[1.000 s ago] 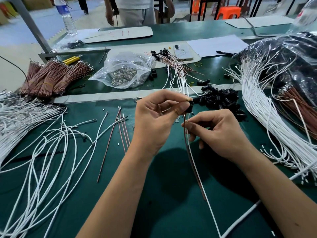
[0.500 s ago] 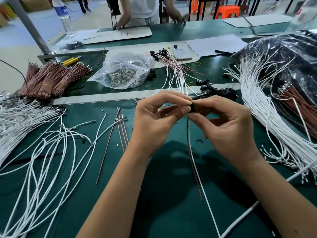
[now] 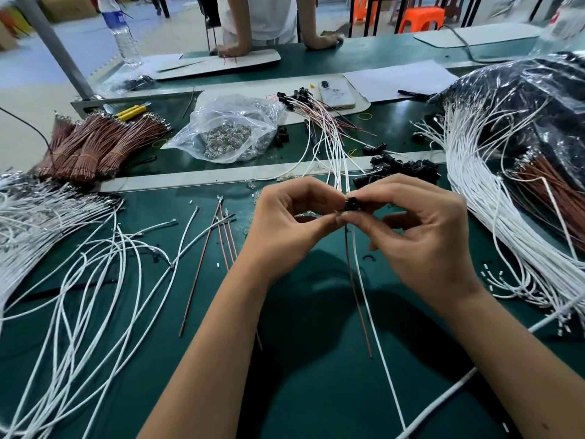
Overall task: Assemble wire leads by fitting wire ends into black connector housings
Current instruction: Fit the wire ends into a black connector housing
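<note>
Left hand (image 3: 285, 229) and right hand (image 3: 421, 236) pinch a small, light, rigid black plastic connector housing (image 3: 350, 205), its limp white wire (image 3: 376, 337) and brown wire (image 3: 357, 296) likely best gripped near their ends.

Your left hand (image 3: 285, 229) and right hand (image 3: 424, 236) are bare, forearms uncovered to the near edge, fingernails trimmed short.

Bench clutter beyond the wiring work

A water bottle (image 3: 122, 36) stands at the far left; a phone (image 3: 336, 92) lies by a white paper sheet (image 3: 399, 78), a yellow-handled tool (image 3: 130, 111), perhaps a cutter, sits left, and another person (image 3: 262, 20) leans on the far table.
</note>
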The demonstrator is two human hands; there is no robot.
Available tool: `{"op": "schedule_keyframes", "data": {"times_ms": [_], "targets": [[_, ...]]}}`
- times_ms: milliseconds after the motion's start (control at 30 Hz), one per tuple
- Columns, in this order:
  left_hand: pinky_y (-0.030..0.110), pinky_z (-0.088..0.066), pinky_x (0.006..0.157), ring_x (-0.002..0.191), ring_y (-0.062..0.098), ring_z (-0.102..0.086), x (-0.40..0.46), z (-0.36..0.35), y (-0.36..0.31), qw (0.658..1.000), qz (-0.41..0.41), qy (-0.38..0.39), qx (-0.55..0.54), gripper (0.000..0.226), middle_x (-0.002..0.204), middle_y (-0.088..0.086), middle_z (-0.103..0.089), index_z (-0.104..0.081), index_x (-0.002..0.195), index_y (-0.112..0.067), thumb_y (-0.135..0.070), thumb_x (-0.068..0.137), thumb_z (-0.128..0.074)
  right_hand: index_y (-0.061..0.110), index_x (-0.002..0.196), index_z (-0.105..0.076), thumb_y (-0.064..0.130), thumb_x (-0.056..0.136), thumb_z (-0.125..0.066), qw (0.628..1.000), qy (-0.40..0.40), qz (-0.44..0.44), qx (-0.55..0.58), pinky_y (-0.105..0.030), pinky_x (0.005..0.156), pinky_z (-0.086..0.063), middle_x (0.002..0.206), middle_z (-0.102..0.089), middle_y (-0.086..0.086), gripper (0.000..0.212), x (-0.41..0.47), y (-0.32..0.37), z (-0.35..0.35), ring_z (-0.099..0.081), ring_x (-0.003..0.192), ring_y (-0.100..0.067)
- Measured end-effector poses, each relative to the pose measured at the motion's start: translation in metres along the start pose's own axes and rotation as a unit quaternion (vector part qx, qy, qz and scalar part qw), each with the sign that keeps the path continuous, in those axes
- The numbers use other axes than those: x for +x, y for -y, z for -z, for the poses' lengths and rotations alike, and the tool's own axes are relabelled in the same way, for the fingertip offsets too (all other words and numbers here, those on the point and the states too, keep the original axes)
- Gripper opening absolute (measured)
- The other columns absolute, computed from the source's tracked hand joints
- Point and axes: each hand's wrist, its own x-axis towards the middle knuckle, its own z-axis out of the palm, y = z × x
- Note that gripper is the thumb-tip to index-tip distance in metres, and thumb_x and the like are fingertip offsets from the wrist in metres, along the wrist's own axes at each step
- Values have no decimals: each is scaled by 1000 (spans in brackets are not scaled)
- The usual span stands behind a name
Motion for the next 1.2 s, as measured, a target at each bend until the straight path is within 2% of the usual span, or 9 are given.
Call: {"op": "schedule_keyframes", "data": {"times_ms": [200,333,467,600,733,800,1000,1200], "targets": [[28,-54,72,73,16,-68,0,-3,1,1000,1,-5,4,14,80,7,-74,-73,90,-2,-1,80,-83,16,99,-79,12,85,-86,999,-7,-12,41,-29,49,-57,96,-73,4,16,-1,-4,-2,-72,76,-20],[30,-55,71,71,15,-67,1,-5,1,1000,1,-1,10,18,75,0,-72,-73,85,-8,9,81,-79,21,100,-78,14,84,-87,998,-16,-26,63,-27,49,-57,97,-71,6,20,0,-5,-4,-71,76,-18],[32,-58,69,69,17,-68,1,-6,2,1000,1,-9,10,26,74,5,-73,-73,83,-11,14,80,-75,15,101,-78,19,86,-84,997,-14,-48,64,-35,46,-57,95,-71,3,16,-2,-7,-4,-70,77,-20],[40,-59,71,71,18,-68,2,-5,3,1000,5,-12,14,29,75,4,-73,-73,81,-17,12,79,-75,12,103,-79,18,87,-83,996,10,-71,51,-40,45,-55,94,-70,1,18,-2,-8,-4,-68,72,-16],[41,-59,73,71,18,-68,2,-5,4,999,14,-17,24,36,74,1,-73,-72,77,-21,15,78,-75,12,103,-80,15,86,-84,995,27,-78,50,-46,43,-54,93,-70,0,18,-3,-11,-3,-69,78,-24],[40,-59,74,71,16,-68,2,-4,4,999,16,-12,32,33,74,-2,-72,-71,77,-19,14,78,-77,12,102,-80,13,85,-85,996,31,-73,46,-46,43,-54,93,-70,0,18,-2,-12,-3,-70,80,-26],[46,-59,75,73,19,-68,2,-3,3,999,30,-10,36,19,75,4,-72,-72,80,-7,11,78,-79,13,102,-81,12,84,-87,997,30,-59,43,-44,44,-55,93,-71,1,18,-2,-13,-4,-71,78,-26],[45,-59,76,73,20,-68,2,-4,0,998,35,-15,43,15,77,9,-72,-71,82,0,13,78,-79,11,101,-81,12,84,-87,997,26,-59,47,-44,44,-55,93,-72,0,18,-2,-11,-4,-71,80,-26]]}}
